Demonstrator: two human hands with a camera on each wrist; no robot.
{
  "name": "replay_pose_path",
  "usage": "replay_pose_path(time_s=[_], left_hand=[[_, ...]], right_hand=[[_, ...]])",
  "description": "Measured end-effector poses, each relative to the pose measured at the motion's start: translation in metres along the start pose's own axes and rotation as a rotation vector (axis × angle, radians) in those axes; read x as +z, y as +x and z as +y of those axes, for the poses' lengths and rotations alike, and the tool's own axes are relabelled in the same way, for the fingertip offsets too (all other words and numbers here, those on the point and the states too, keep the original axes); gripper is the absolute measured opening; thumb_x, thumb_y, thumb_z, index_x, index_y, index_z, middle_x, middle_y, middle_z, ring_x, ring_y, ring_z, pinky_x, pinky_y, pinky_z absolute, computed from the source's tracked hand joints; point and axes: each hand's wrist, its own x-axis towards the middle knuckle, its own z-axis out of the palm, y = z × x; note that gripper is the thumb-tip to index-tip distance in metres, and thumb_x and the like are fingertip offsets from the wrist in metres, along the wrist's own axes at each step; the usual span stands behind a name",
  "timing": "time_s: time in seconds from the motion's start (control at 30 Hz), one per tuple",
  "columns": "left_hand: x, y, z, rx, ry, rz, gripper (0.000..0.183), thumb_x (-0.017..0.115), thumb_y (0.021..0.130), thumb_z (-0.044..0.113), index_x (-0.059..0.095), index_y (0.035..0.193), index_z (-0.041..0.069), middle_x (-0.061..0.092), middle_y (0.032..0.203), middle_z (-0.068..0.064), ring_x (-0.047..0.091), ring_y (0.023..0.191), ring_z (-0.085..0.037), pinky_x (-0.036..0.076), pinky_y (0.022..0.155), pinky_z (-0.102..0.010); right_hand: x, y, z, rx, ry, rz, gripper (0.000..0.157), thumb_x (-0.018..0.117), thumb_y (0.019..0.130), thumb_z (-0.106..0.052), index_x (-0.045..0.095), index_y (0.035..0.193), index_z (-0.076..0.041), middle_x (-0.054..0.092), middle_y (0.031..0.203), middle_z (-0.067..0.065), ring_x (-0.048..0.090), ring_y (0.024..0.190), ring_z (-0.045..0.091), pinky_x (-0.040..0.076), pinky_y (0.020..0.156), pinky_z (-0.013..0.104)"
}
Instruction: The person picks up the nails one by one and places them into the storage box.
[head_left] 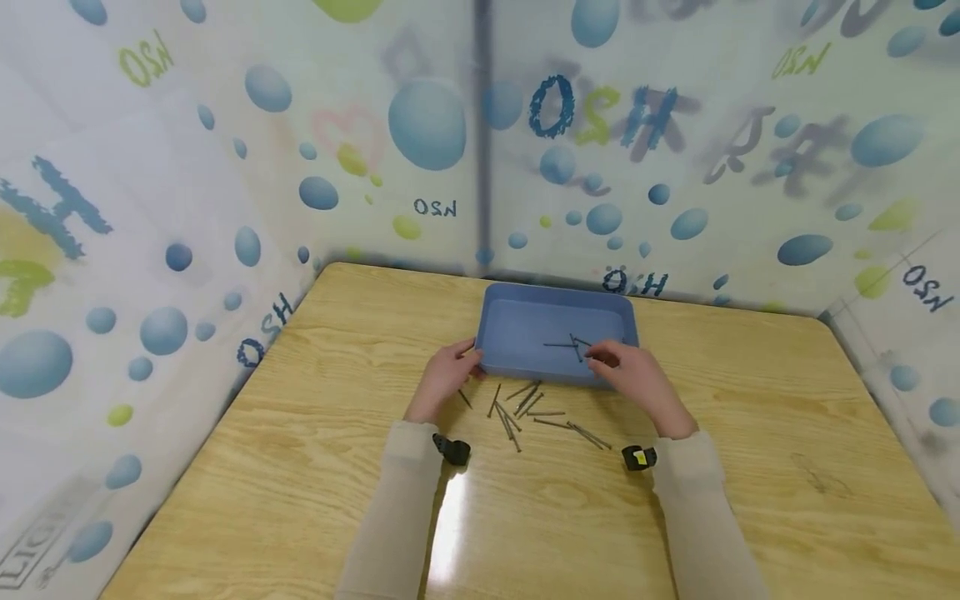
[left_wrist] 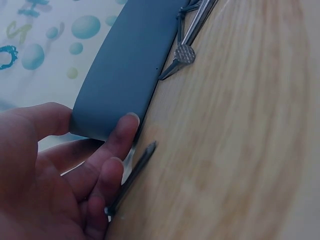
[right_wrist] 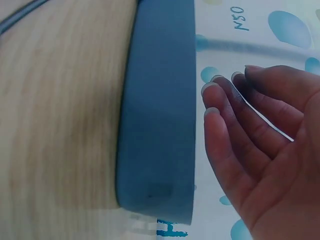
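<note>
A blue tray (head_left: 525, 367) lies at the back of the table, with several nails (head_left: 561, 345) inside, towards its right half. My left hand (head_left: 446, 375) holds the tray's front left corner; in the left wrist view the thumb lies at the rim and the fingers (left_wrist: 123, 135) touch the outer wall. My right hand (head_left: 637, 377) is over the tray's front right part, fingers bent loosely, near the nails inside. Nothing shows between its fingertips in the right wrist view. More nails (head_left: 507, 419) lie scattered on the table before the tray. One nail (left_wrist: 132, 177) lies right beside the left fingers.
The wooden table (head_left: 540, 517) reaches out on both sides of the tray. A printed fabric wall (head_left: 360, 167) stands around its back and sides. Each wrist wears a black strap with a small device (head_left: 453, 451).
</note>
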Motion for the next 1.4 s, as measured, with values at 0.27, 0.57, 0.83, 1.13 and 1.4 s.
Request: replay_pose_path(time_s=[0.27,0.57,0.83,1.13,1.4], left_hand=[[-0.0016,-0.0015,-0.0016,-0.004,-0.006,0.01,0.043,0.046,0.091,0.036,0.046,0.132,0.022,0.067,0.072,-0.001,0.058,0.072,-0.016,0.044,0.063,-0.029],[-0.0014,0.0013,-0.0018,-0.004,-0.003,0.003,0.044,0.045,0.092,0.036,0.046,0.132,0.02,0.067,0.073,0.0,0.058,0.072,-0.015,0.045,0.064,-0.029],[-0.0001,0.0023,-0.0024,-0.009,-0.009,-0.004,0.044,0.046,0.091,0.037,0.046,0.132,0.021,0.066,0.073,0.0,0.058,0.074,-0.014,0.045,0.065,-0.029],[-0.0006,0.002,-0.0013,-0.012,-0.02,-0.001,0.043,0.047,0.091,0.037,0.047,0.132,0.021,0.066,0.073,-0.001,0.058,0.076,-0.015,0.045,0.066,-0.03],[0.0,0.0014,-0.0012,-0.001,-0.007,-0.004,0.043,0.046,0.092,0.036,0.046,0.132,0.021,0.067,0.073,-0.001,0.059,0.076,-0.014,0.045,0.066,-0.03]], right_hand=[[0.0036,-0.0019,-0.0009,-0.015,-0.016,-0.005,0.027,0.054,0.09,-0.026,0.06,0.112,-0.012,0.061,0.096,0.001,0.056,0.085,0.018,0.045,0.067,0.037],[0.006,-0.001,0.001,-0.054,-0.034,-0.064,0.032,0.053,0.089,-0.035,0.06,0.113,-0.015,0.06,0.1,-0.002,0.055,0.09,0.017,0.045,0.072,0.038],[0.0054,-0.0052,0.0007,-0.061,-0.007,-0.2,0.033,0.051,0.089,-0.04,0.059,0.112,-0.018,0.06,0.098,-0.004,0.056,0.086,0.013,0.044,0.076,0.037],[0.0023,-0.0084,-0.0014,-0.008,-0.044,-0.322,0.035,0.053,0.089,-0.031,0.057,0.119,-0.011,0.061,0.102,-0.001,0.056,0.093,0.017,0.044,0.08,0.042],[0.0076,-0.0052,0.0033,-0.025,-0.152,-0.348,0.025,0.056,0.088,-0.023,0.067,0.104,-0.007,0.064,0.095,0.0,0.057,0.09,0.021,0.044,0.078,0.041]])
